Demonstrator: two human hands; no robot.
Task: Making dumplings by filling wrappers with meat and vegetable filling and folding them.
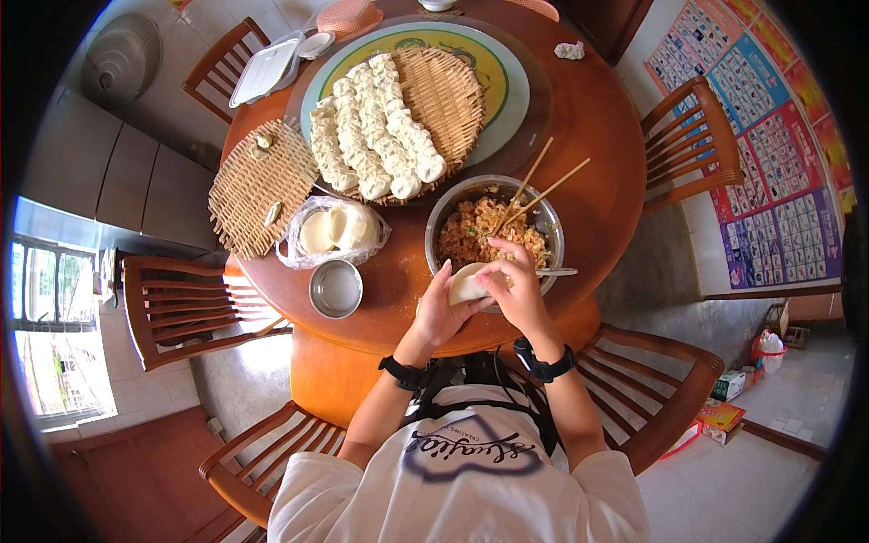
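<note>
Between my two hands is a dumpling [467,285], its pale wrapper folded into a half-moon. My left hand [438,309] cradles it from the left and below. The fingers of my right hand [512,282] pinch its right end. Just beyond my hands stands a steel bowl [432,231] of minced filling [475,227]. Two wooden chopsticks [536,193] stick up out of the filling, and a metal utensil handle [557,271] juts over the bowl's right rim. Left of the bowl, round dumpling wrappers [339,229] lie in a clear plastic bag [292,248].
A steel cup [336,289] stands near the table edge. Rows of dumplings [373,129] cover much of a round woven tray [441,95] on the turntable [512,102]. Another woven mat [251,190] holds a few small pieces. Plastic containers [268,68] sit at far left. Chairs [692,146] surround the table.
</note>
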